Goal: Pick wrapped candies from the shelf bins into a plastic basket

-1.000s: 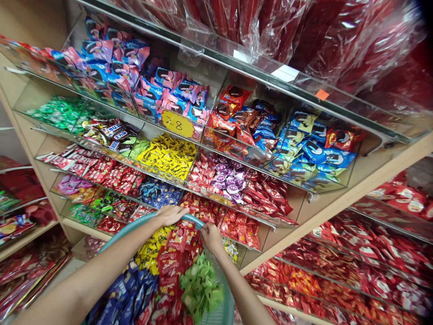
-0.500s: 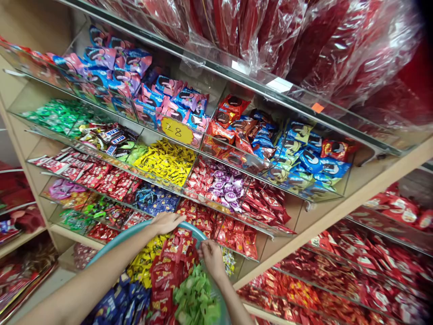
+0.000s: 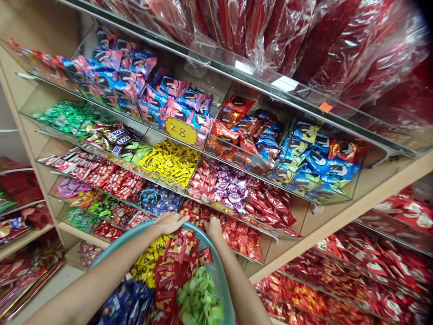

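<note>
A teal plastic basket (image 3: 221, 282) sits low in the middle, heaped with red, yellow, blue and green candy packets. My left hand (image 3: 170, 222) lies on the basket's far rim, fingers curled over it. My right hand (image 3: 214, 226) reaches past the rim into a clear shelf bin of red candy packets (image 3: 245, 234); its fingers are buried among the packets, so I cannot tell what they hold.
Tiered clear bins fill a wooden shelf unit (image 3: 341, 205): yellow candies (image 3: 171, 162), blue and red cookie packs (image 3: 314, 158), a yellow price tag reading 28 (image 3: 181, 131). Red goods wrapped in plastic (image 3: 304, 36) hang above. More red packets fill the lower right shelves.
My right hand left the red packets inside the basket and moved forward over the rim into the shelf bin. My left hand stayed on the rim.
</note>
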The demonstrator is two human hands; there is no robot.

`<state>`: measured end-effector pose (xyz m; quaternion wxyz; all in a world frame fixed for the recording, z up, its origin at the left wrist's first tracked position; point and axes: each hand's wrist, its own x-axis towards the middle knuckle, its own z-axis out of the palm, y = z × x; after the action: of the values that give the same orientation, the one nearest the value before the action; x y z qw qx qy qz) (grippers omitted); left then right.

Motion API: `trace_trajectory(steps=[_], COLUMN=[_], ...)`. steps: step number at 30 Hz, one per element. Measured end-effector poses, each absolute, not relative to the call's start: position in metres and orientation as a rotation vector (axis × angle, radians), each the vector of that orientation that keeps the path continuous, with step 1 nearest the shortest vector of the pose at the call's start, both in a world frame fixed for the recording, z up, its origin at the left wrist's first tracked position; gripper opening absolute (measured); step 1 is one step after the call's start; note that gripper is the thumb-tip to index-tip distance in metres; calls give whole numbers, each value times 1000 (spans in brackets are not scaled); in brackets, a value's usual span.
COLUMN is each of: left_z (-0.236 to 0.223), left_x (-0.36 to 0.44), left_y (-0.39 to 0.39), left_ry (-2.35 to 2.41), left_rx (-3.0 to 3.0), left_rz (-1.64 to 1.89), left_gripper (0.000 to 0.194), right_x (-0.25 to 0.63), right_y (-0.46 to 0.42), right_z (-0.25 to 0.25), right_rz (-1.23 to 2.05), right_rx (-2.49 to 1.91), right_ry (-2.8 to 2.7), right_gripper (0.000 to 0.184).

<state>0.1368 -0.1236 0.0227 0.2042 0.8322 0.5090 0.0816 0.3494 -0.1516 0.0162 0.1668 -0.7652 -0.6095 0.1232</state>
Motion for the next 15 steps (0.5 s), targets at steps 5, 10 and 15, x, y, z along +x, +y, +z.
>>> trace_trajectory(steps=[5,10,15], left_z=[23,22,25], left_x=[137,137,137], left_y=[-125,-125,-128], left_ry=[1424,1421,1435], left_rx=[2330,2338,2333], left_rz=[232,240,243], left_gripper=[74,74,75], right_x=[344,332,329], right_y=[-129,-123,-122], right_z=[12,12,12], right_rz=[446,527,553], right_rx=[-2438,-2532,-2563], right_ry=[-1676,-1641,-1633], right_gripper=[46,62,68])
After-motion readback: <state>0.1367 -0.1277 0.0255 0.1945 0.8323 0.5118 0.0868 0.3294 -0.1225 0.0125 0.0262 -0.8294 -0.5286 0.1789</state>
